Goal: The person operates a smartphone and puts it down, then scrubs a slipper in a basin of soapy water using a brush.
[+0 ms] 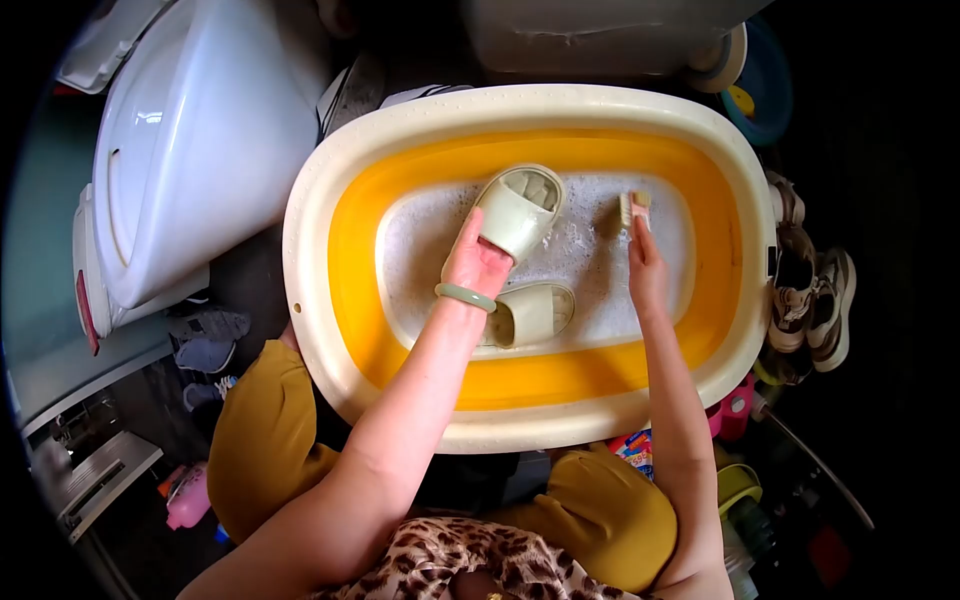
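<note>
A pale green slipper [515,225] is held up over the yellow tub by my left hand [478,265], whose fingers go inside it under the strap. A bangle [465,297] circles my left wrist. My right hand [645,262] is closed on a small scrub brush [634,208], its bristles facing left, over the right part of the tub. Below the held slipper, a second pale green slipper [540,313] lies in the sudsy water [590,270]. The tub's cream rim [310,340] surrounds everything.
A white basin [200,150] stands at the upper left. Several shoes [830,310] line the tub's right side. At the upper right is a blue bowl [768,85] with something yellow in it. A pink bottle [188,497] is at the lower left.
</note>
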Tool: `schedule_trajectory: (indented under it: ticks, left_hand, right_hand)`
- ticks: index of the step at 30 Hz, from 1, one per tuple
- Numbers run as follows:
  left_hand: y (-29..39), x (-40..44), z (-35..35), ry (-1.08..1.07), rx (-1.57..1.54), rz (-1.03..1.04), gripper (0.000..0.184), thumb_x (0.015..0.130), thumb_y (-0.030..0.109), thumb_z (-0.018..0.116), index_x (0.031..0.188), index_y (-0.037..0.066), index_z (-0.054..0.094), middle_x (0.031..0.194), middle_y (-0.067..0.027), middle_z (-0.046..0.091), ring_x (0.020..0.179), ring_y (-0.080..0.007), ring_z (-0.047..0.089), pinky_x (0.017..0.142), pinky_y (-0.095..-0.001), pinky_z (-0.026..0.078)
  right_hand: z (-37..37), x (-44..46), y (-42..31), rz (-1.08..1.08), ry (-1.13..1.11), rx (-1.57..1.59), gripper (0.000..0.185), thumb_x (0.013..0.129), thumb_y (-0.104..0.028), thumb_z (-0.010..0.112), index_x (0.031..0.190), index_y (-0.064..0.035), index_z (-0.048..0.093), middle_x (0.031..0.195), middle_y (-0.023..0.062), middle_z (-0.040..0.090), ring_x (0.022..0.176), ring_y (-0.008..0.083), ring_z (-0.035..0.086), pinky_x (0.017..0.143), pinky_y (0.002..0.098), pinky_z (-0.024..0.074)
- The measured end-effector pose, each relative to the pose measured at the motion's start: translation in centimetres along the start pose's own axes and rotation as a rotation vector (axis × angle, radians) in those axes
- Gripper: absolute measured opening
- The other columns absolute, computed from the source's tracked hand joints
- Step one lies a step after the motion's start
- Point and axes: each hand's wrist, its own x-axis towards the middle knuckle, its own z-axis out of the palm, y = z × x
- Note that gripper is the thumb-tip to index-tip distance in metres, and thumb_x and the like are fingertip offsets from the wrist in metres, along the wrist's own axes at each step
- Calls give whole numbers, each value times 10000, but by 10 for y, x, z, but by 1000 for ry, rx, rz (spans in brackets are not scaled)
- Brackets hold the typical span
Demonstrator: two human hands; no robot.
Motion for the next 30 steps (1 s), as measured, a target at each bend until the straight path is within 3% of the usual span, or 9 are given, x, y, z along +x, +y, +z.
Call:
schedule_trajectory:
  ticks: [4, 6, 9, 11, 13, 17, 21, 24, 30]
  left_hand:
    - [-8, 20, -20, -147, 117, 22, 367, 918, 154, 520, 1234, -13, 438, 1243, -141, 513, 1165, -253, 484, 1032, -403, 370]
    - [-7, 19, -23, -164, 128, 22, 363, 903, 120, 539, 1225, -18, 445, 1225, -147, 523, 1149, -252, 497, 1032, -396, 373]
    - [1, 11, -9, -77, 93, -12, 349, 911, 142, 531, 1213, -15, 454, 1206, -149, 534, 1125, -248, 515, 1012, -392, 395]
    - [2, 5, -2, 98, 82, -77, 353, 919, 157, 519, 1220, -14, 443, 1215, -158, 526, 1119, -246, 522, 994, -389, 414]
    - [1, 10, -3, 101, 138, -58, 338, 937, 162, 487, 1221, -15, 440, 1211, -157, 528, 1095, -250, 536, 966, -390, 440]
    - [4, 5, -2, 95, 70, -55, 299, 956, 140, 426, 1213, -12, 439, 1159, -142, 541, 1034, -241, 560, 924, -377, 473]
    - [10, 2, 10, 307, 170, -121, 267, 959, 129, 413, 1169, -26, 464, 1156, -145, 542, 1039, -233, 559, 919, -343, 476]
    - [-3, 8, -5, 241, 79, -82, 263, 956, 143, 425, 1153, -23, 481, 1146, -136, 551, 1026, -221, 564, 893, -337, 486]
    - [4, 18, -13, 194, 73, -103, 262, 952, 145, 433, 1151, -15, 491, 1132, -127, 558, 1040, -226, 556, 887, -350, 489]
  right_hand:
    - [22, -39, 29, 143, -292, 251, 398, 904, -111, 523, 1301, -133, 493, 1169, 100, 614, 1039, 139, 575, 847, 260, 436]
    - [8, -64, -46, 211, -333, 346, 421, 894, -73, 539, 1308, -128, 486, 1182, 91, 608, 1051, 130, 564, 871, 249, 428]
    - [-14, -91, -112, -22, -345, 301, 430, 886, -85, 563, 1304, -158, 495, 1158, 128, 614, 1019, 154, 596, 847, 258, 446]
    - [-10, -94, -122, -358, -411, 88, 451, 855, -93, 587, 1274, -241, 516, 1008, 164, 632, 820, 314, 635, 718, 339, 511]
    - [0, -80, -125, -382, -452, -153, 435, 857, -111, 576, 1263, -255, 523, 886, 154, 639, 694, 338, 613, 605, 382, 501]
    - [10, -52, -134, -219, -254, 31, 440, 842, -57, 600, 1254, -201, 545, 951, 214, 622, 756, 287, 656, 673, 328, 516]
    - [5, -88, -139, -348, -529, -67, 420, 871, -34, 546, 1263, -182, 534, 984, 190, 628, 778, 284, 661, 687, 325, 517]
    - [10, -51, -123, -301, -231, -21, 442, 853, -90, 573, 1264, -243, 526, 834, 189, 626, 622, 303, 618, 577, 392, 499]
    - [3, -88, -132, -379, -458, -34, 501, 840, -99, 582, 1282, -319, 499, 872, 171, 636, 730, 328, 624, 655, 401, 502]
